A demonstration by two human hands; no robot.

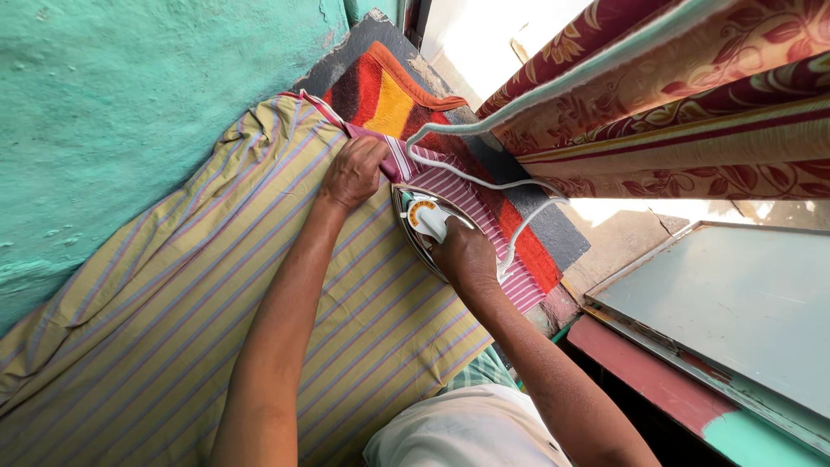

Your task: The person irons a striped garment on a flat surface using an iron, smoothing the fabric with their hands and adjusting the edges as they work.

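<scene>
Right hand [465, 255] closed around electric iron [424, 223] handle, sole on pink striped cloth [484, 220] running lengthwise up-left toward left hand [353, 171], which pinches its far edge on the worktop [173, 329].

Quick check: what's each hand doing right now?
Left hand: closed, pinching the pink striped cloth.
Right hand: closed around the handle of the iron.

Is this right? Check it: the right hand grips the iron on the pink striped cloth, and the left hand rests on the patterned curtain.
Not quite. In the head view the left hand pins the pink striped cloth, not the curtain. The right hand does grip the iron.
</scene>
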